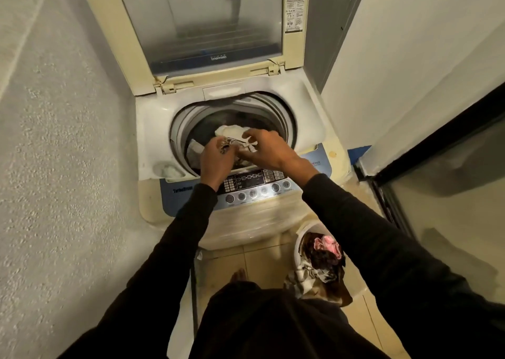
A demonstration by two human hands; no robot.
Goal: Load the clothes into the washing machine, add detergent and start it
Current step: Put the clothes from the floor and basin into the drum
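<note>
A top-loading washing machine (153, 118) stands in front of me with its lid (202, 25) raised. Several clothes lie in the drum (235, 118), a white piece (232, 132) on top. Over the drum's front rim, my left hand (216, 162) and my right hand (266, 148) both grip a patterned dark-and-white garment (232, 144). The control panel (251, 183) with its buttons is just under my wrists. A white laundry basket (306, 231) with more clothes (323, 257) sits on the floor at the machine's right.
A rough wall runs along the left. A white wall and a dark-framed glass door (437, 167) close in the right. A small detergent recess (168, 170) sits at the machine's front left corner. My foot (237, 275) stands on the tiled floor.
</note>
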